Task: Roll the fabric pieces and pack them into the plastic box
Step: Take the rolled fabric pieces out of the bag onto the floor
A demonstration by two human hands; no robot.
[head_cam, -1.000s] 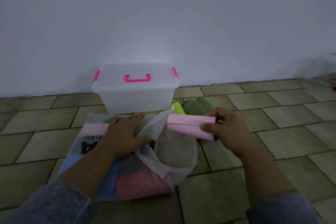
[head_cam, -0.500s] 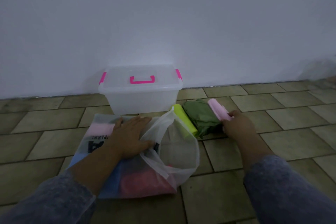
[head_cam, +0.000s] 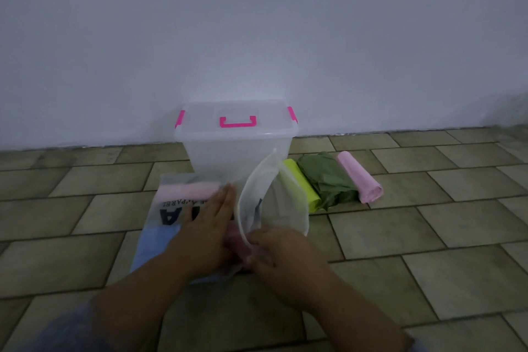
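— What do I have from the head camera?

— I see a translucent plastic box (head_cam: 237, 148) standing on the tiled floor (head_cam: 428, 251) against the smooth pale wall (head_cam: 257, 23). Its lid is on, with a bright pink handle (head_cam: 238, 121) lying flat on top and pink latches at both ends. The walls are cloudy, rigid and smooth.

— And the fabric?

— Three rolls lie side by side on the floor just right of the box, each touching the next. A yellow-green roll (head_cam: 301, 184) is nearest the box, tight and smooth. A dark green roll (head_cam: 328, 180) in the middle is bulkier and creased. A pale pink roll (head_cam: 360, 177) on the outside is a neat cylinder with its spiral end facing me.

— What are the hands on?

— A thin, glossy plastic bag (head_cam: 177, 208) lies flat in front of the box, printed with dark letters. Through the film I make out pink fabric near its far edge, light blue toward the near edge and something reddish by the opening. The mouth of the bag stands up in a limp loop. My left hand (head_cam: 205, 234) lies flat on the bag, fingers straight and together, pressing, not gripping. My right hand (head_cam: 283, 254) is curled at the bag's mouth beside the reddish fabric; I cannot tell whether it grips film or cloth.
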